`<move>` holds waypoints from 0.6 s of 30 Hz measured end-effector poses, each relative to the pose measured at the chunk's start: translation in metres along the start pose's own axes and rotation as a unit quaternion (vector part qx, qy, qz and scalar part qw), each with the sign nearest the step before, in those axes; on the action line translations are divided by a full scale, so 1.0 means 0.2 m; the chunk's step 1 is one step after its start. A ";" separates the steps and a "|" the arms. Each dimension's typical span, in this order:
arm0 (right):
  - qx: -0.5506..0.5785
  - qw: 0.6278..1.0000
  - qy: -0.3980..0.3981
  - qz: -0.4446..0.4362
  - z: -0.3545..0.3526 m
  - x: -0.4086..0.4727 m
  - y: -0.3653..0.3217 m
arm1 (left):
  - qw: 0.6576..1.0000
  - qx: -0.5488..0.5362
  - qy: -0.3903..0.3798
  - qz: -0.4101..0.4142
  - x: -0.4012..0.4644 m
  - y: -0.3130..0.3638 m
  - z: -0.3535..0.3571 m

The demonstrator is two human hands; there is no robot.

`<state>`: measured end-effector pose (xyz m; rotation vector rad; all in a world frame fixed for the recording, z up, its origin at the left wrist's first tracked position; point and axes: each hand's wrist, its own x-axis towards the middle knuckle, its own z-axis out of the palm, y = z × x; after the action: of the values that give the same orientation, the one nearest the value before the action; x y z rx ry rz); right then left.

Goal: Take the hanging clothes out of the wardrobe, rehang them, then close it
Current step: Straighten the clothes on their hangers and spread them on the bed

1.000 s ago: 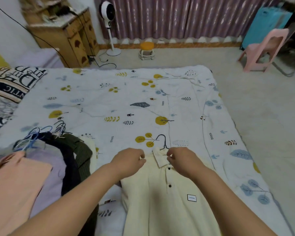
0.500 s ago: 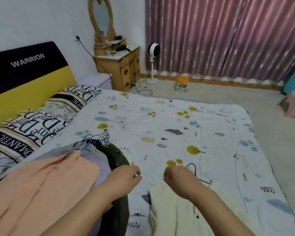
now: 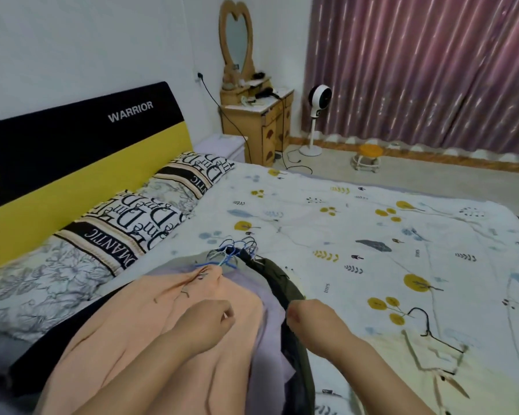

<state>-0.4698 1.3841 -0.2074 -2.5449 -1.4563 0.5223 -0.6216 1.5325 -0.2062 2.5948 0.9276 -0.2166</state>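
Note:
A pile of hung clothes lies on the bed [image 3: 357,229] in front of me: a peach garment [image 3: 150,319] on top, a lilac one [image 3: 249,283] under it and a dark green one [image 3: 282,280] at the right edge. Their blue and dark hanger hooks [image 3: 234,250] bunch at the far end. My left hand [image 3: 206,322] hovers over the peach garment with loosely curled fingers and holds nothing. My right hand [image 3: 309,319] sits at the dark green garment's edge, fingers tucked under and hidden. A cream polo shirt [image 3: 402,372] on a black hanger [image 3: 423,322] lies to the right.
Two printed pillows [image 3: 126,229] lean at the black and yellow headboard [image 3: 72,151] on the left. Beyond the bed stand a wooden dresser [image 3: 261,124] with a heart mirror, a white fan [image 3: 318,97], a small orange stool [image 3: 369,154] and purple curtains [image 3: 432,70].
Both hands let go of the cream shirt's collar and moved left to the clothes pile. My view swung up and left, bringing the headboard and pillows in.

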 end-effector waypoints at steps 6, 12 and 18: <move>-0.002 1.000 -0.002 0.005 0.18 0.16 -0.27 | 1.000 -0.001 -0.002 -0.027 0.02 -0.38 -0.03; 0.015 0.999 -0.032 0.011 0.31 0.34 -0.37 | 0.998 -0.016 -0.004 -0.065 0.11 -0.62 0.01; -0.016 0.999 -0.040 0.014 0.43 0.60 -0.33 | 0.995 -0.036 0.023 -0.094 0.27 -0.79 0.08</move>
<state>-0.5000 1.5186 -0.2924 -2.6007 -1.4692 0.6156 -0.6805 1.6694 -0.2819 2.4558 1.1746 -0.1710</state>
